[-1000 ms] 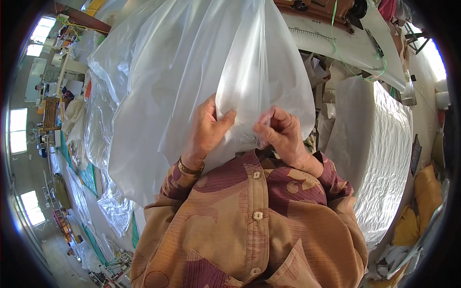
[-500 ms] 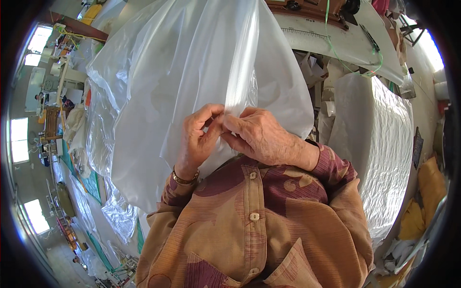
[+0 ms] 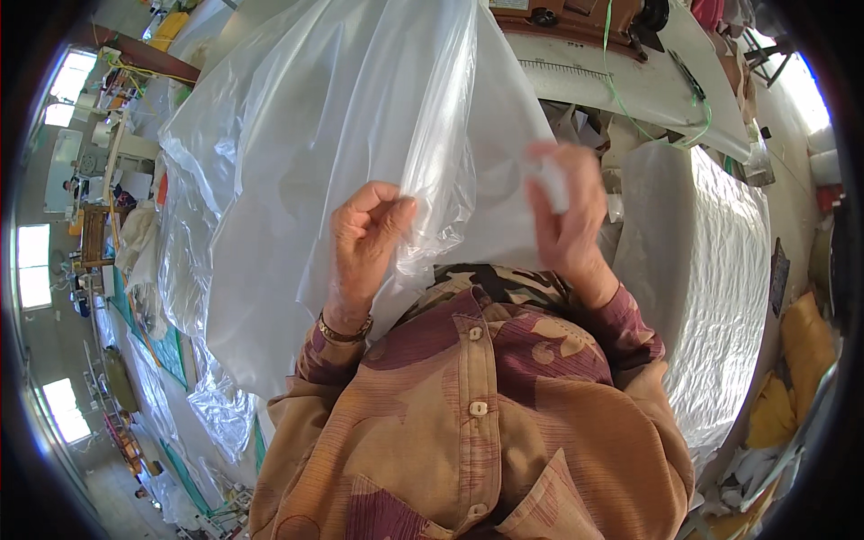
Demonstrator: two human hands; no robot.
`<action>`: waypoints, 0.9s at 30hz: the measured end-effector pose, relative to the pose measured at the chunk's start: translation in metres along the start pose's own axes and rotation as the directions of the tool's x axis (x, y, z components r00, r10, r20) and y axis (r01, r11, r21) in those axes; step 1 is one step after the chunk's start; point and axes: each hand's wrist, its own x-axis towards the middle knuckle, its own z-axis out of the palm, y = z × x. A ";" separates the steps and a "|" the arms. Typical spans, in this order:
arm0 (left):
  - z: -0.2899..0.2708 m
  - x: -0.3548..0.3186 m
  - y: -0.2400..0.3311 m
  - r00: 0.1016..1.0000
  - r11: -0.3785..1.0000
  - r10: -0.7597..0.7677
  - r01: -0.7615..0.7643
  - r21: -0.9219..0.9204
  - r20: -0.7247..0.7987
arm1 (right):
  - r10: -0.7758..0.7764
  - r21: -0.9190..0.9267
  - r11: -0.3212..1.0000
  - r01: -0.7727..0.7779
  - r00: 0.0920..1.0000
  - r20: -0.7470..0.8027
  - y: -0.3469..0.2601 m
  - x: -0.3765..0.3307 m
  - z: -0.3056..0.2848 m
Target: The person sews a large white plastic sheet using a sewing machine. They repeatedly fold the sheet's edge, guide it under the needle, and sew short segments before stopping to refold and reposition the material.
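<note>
A large translucent white plastic sheet (image 3: pixel 270 225) hangs in long folds over my lap and away from me. My left hand (image 3: pixel 364 238), with a watch band at the wrist, is closed, its thumb and fingers pinching the sheet's shiny gathered edge. Crinkled clear film (image 3: pixel 441 211) lies along that edge, just right of the pinch. Near the sheet's right side my right hand (image 3: pixel 573 211) is raised apart from the left. Its fingers are curved and smeared by motion, so whether they hold anything does not show.
A brown sewing machine (image 3: pixel 585 22) stands on a pale table (image 3: pixel 576 76) with a ruler scale, at the far right. Dark snips (image 3: pixel 688 76) and a green cord lie there. To my right is a stack of white sheeting (image 3: pixel 711 297). More clear plastic (image 3: pixel 216 396) spreads at left.
My right hand has left the left hand and swung to the right and slightly up. The left keeps its pinch, and the film between them has loosened and spread.
</note>
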 end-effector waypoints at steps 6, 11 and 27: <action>0.005 0.000 0.013 1.000 0.999 -0.009 0.009 -0.033 -0.026 | 0.692 -0.210 0.712 -0.670 0.621 0.368 0.033 -0.029 -0.017; 0.013 -0.002 0.022 0.996 0.953 0.071 -0.084 0.290 0.054 | 0.374 0.164 0.848 -0.504 0.789 0.488 -0.019 -0.006 -0.017; 0.000 -0.002 0.042 0.977 0.802 0.173 -0.213 0.558 0.125 | -0.120 0.507 0.724 -0.468 0.638 0.761 -0.058 0.031 -0.039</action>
